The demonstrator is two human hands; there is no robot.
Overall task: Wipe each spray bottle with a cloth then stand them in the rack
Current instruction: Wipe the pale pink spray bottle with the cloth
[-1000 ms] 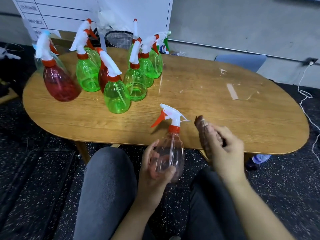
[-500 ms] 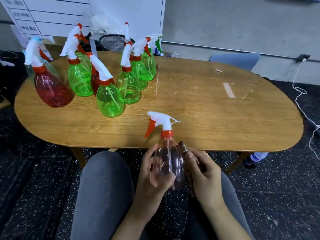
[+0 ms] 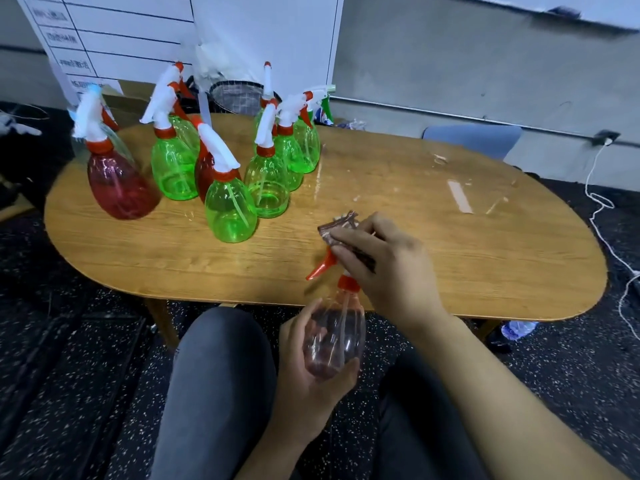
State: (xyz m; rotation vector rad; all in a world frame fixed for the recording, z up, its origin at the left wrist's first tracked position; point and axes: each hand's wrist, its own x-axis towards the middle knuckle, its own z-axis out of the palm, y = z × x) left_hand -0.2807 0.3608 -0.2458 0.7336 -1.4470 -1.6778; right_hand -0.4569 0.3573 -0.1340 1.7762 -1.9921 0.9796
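The clear spray bottle (image 3: 335,341), with a red collar and red trigger, sits low in the centre of the frame, held upright above the person's lap just in front of the counter's (image 3: 450,258) near edge. The left hand (image 3: 308,382) grips its rounded body from below, fingers and thumb curled round it. The right hand (image 3: 384,265) covers the bottle's spray head, fingers bent over a brown cloth (image 3: 341,226) pressed onto the top; the cloth's end sticks out beyond the fingertips.

On the wooden oval counter, toward the upper left of the frame, stands a cluster of green spray bottles (image 3: 230,213) with white-and-red heads, and a red spray bottle (image 3: 119,183) at the far left; a second red one is partly hidden among the green. Strips of tape (image 3: 460,201) lie on the counter at the right.

Behind the bottles, in the upper left, leans a white board (image 3: 138,36) ruled into rows; its writing is too blurred to read. A white cable (image 3: 602,216) trails over the dark speckled floor at the right edge.
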